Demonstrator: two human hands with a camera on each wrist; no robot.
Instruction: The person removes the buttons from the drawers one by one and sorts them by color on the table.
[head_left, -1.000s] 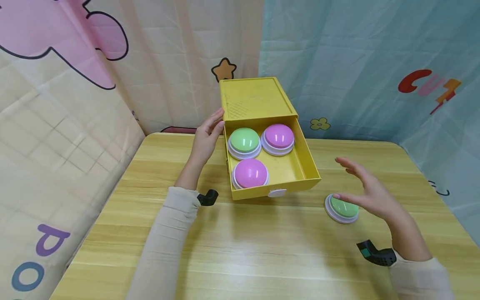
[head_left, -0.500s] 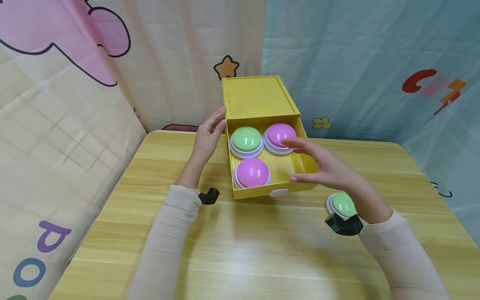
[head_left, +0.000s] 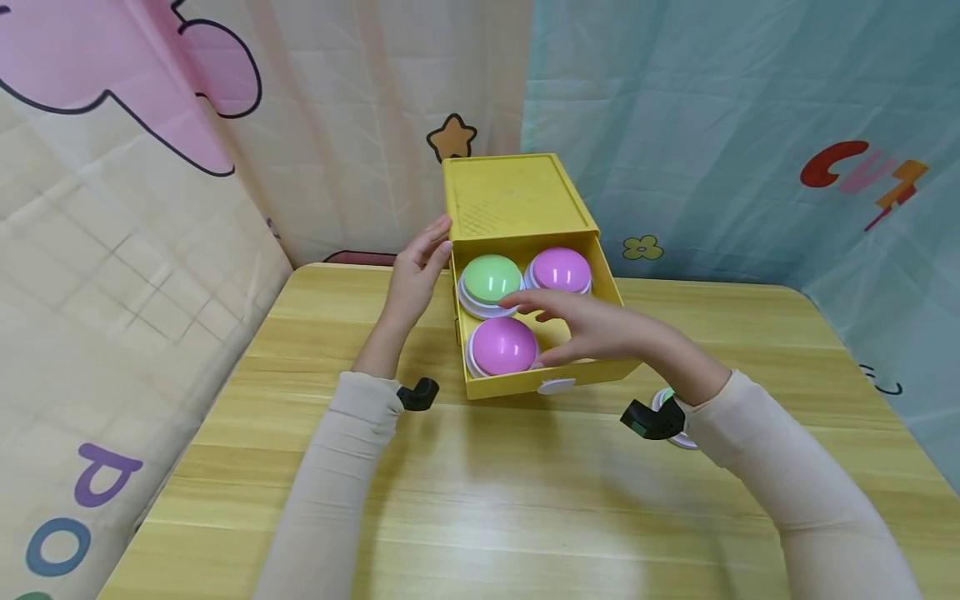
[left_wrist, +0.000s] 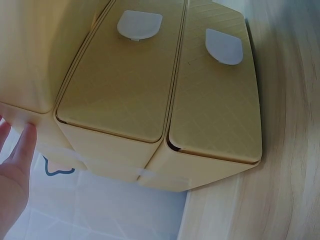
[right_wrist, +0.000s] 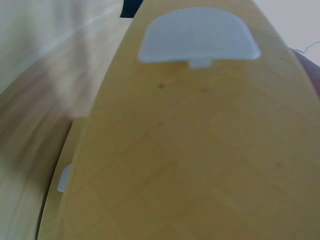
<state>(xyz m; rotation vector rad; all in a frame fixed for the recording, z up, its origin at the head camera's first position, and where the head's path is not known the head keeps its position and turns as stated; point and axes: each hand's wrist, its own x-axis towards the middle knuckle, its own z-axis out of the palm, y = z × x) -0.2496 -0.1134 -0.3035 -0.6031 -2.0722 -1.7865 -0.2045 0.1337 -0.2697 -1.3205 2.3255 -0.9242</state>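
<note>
Curtain [head_left: 660,100]: thin, creased patterned cloth is hanging behind the desk in soft vertical folds.
Desk [head_left: 480,517]: smooth pale wood grain is running from side to side, glare shining toward the near edge.
Yellow cabinet [head_left: 517,196]: a boxy, plastic-looking stack with faintly diamond-embossed fronts is standing at the middle of the desk's far edge.
Top drawer [head_left: 510,387]: shallow and straight-walled, it is jutting toward the near edge.
Left hand [head_left: 416,279]: grasping nothing, it is resting extended fingers against the cabinet's left side, unmoved since half a second ago.
Right hand [head_left: 600,329]: parted and unclenched, it is curving beside the near pink button [head_left: 504,346]; contact is not showing clearly. It is reaching farther left than half a second ago, when the rear pink button [head_left: 561,269] was beside its fingers.
Domes: glossy and round on white rings, both pinks and a green button [head_left: 491,279] are sitting inside the drawer, unshifted.
Lone green button [head_left: 661,397]: it is lying toward the desk's right edge, mostly hidden by the right wrist.
White tab [head_left: 557,386]: half-round, it is projecting from the drawer front.
</note>
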